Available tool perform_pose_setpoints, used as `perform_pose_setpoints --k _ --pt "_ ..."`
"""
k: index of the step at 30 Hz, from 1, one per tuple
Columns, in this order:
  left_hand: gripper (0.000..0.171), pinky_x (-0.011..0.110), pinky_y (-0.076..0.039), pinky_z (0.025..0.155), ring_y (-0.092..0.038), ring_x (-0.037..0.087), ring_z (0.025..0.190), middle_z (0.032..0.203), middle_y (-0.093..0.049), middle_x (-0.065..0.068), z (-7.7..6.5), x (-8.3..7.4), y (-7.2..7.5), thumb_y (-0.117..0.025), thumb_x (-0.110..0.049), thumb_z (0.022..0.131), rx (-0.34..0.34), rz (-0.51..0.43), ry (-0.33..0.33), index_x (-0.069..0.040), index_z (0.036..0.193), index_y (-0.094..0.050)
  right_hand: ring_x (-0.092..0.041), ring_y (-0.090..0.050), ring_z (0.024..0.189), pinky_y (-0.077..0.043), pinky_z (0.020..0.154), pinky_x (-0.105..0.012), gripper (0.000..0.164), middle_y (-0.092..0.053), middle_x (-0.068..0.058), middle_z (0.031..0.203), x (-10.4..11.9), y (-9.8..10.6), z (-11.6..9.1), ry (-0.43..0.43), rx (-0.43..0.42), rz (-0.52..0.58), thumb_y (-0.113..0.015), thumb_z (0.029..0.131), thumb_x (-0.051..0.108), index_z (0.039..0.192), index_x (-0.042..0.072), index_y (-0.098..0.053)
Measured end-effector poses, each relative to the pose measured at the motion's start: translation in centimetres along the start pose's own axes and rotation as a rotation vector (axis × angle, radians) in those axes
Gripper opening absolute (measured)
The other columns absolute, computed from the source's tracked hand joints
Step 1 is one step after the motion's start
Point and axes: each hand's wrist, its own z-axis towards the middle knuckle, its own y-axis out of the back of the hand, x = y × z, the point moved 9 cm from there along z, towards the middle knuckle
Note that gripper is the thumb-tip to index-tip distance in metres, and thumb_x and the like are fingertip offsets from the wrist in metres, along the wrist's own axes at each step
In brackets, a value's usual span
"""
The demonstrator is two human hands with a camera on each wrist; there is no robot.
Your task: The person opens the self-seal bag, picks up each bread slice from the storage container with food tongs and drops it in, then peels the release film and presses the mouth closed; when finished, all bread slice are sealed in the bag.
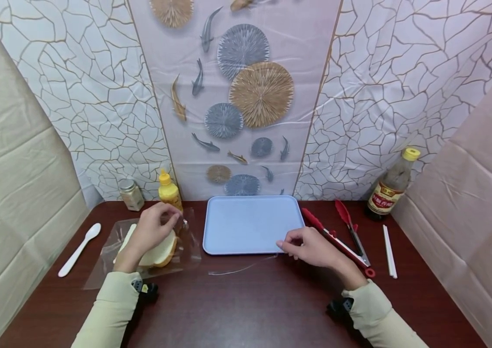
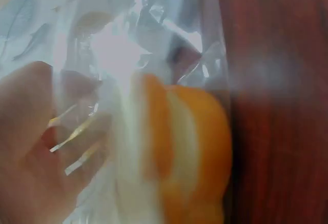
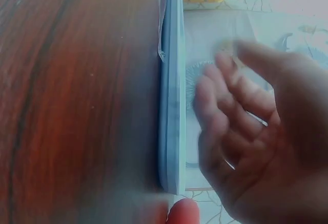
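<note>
My left hand (image 1: 152,232) is over a clear plastic bag (image 1: 191,244) at the left, thumb and fingers pinching its thin film. Inside the bag lie slices of bread (image 1: 161,253) with a brown crust. In the left wrist view the raised film partly covers the left fingers, and the bread (image 2: 205,147) shows beside them, blurred. Over the near right corner of a pale blue tray (image 1: 252,224) hovers my right hand (image 1: 311,246), fingers loosely bent and holding nothing visible. A thin clear plastic strip (image 1: 246,268) lies before the tray, one end close below this hand.
A white spoon (image 1: 79,249), a spice jar (image 1: 131,195) and a yellow squeeze bottle (image 1: 169,191) stand or lie at the left. Red-handled tongs (image 1: 337,239), white chopsticks (image 1: 389,251) and a sauce bottle (image 1: 389,186) are at the right. Patterned cloth (image 1: 246,87) hangs behind.
</note>
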Motion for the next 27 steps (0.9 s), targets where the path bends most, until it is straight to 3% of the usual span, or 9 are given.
perform_pose_setpoints --k 3,6,9,12,15,18,21,24,27 --pt "0.008 0.045 -0.063 0.086 -0.075 0.025 0.096 0.105 -0.077 0.009 0.1 -0.3 1.4 -0.073 -0.011 0.103 -0.08 -0.042 0.005 -0.007 0.108 -0.079 -0.011 -0.054 0.064 -0.045 0.061 -0.024 0.031 -0.055 0.008 0.064 -0.1 0.9 0.1 -0.024 -0.095 0.007 -0.074 0.105 0.033 0.083 0.012 -0.075" --pt "0.011 0.031 -0.062 0.084 -0.073 0.017 0.093 0.105 -0.076 0.006 0.1 -0.9 2.5 -0.073 -0.014 0.104 -0.16 -0.096 0.001 -0.009 0.111 -0.08 -0.011 -0.053 0.067 -0.044 0.063 -0.025 0.023 -0.056 0.009 0.067 0.4 1.5 0.3 -0.01 -0.169 0.034 -0.076 0.104 0.029 0.088 0.012 -0.077" --pt "0.011 0.015 -0.056 0.08 -0.068 0.006 0.089 0.103 -0.075 0.005 0.3 -1.9 3.5 -0.074 -0.014 0.104 -0.232 -0.15 -0.029 -0.009 0.111 -0.081 -0.009 -0.057 0.064 -0.048 0.061 -0.025 0.019 -0.065 0.0 0.07 1.6 0.7 1.0 0.016 -0.147 0.098 -0.075 0.105 0.026 0.097 0.009 -0.079" --pt "0.012 0.009 -0.052 0.078 -0.065 0.002 0.087 0.102 -0.075 0.004 0.3 -2.6 4.1 -0.074 -0.015 0.105 -0.276 -0.197 -0.045 -0.008 0.111 -0.081 -0.014 -0.065 0.065 -0.056 0.06 -0.026 0.02 -0.072 -0.01 0.077 3.9 -1.8 2.3 0.058 -0.038 0.179 -0.071 0.107 0.023 0.106 0.005 -0.08" --pt "0.014 0.009 -0.053 0.078 -0.066 0.003 0.089 0.105 -0.075 0.005 0.3 -2.7 4.5 -0.073 -0.017 0.106 -0.293 -0.272 -0.02 -0.008 0.113 -0.081 -0.027 -0.074 0.074 -0.062 0.064 -0.027 0.023 -0.077 -0.019 0.09 6.7 -5.1 3.8 0.103 0.077 0.246 -0.069 0.108 0.02 0.116 0.001 -0.078" --pt "0.014 0.01 -0.054 0.078 -0.068 0.002 0.092 0.111 -0.076 0.008 0.3 -2.3 4.8 -0.072 -0.016 0.106 -0.313 -0.371 0.034 -0.008 0.114 -0.08 -0.033 -0.078 0.083 -0.062 0.073 -0.025 0.028 -0.08 -0.017 0.1 9.3 -8.3 5.4 0.134 0.132 0.27 -0.07 0.107 0.022 0.124 0.001 -0.077" --pt "0.014 0.01 -0.052 0.076 -0.068 0.0 0.091 0.113 -0.077 0.013 0.2 -2.1 5.0 -0.071 -0.012 0.106 -0.338 -0.438 0.079 -0.005 0.115 -0.079 -0.023 -0.079 0.087 -0.06 0.079 -0.023 0.035 -0.082 -0.01 0.105 11.0 -11.0 7.0 0.125 0.127 0.286 -0.075 0.104 0.028 0.127 0.002 -0.076" --pt "0.016 0.01 -0.051 0.074 -0.067 0.0 0.09 0.115 -0.077 0.018 0.2 -2.5 5.1 -0.07 -0.01 0.106 -0.351 -0.455 0.103 -0.001 0.116 -0.077 -0.014 -0.077 0.089 -0.06 0.08 -0.022 0.039 -0.082 -0.005 0.103 12.3 -12.5 8.2 0.089 0.06 0.313 -0.08 0.099 0.038 0.121 0.006 -0.078" --pt "0.017 0.01 -0.051 0.074 -0.067 0.001 0.089 0.116 -0.076 0.022 0.2 -3.0 5.2 -0.069 -0.009 0.106 -0.353 -0.451 0.116 0.003 0.116 -0.076 -0.022 -0.08 0.082 -0.064 0.072 -0.026 0.035 -0.082 -0.007 0.096 13.0 -13.1 8.8 0.035 -0.025 0.4 -0.08 0.098 0.042 0.11 0.01 -0.078"
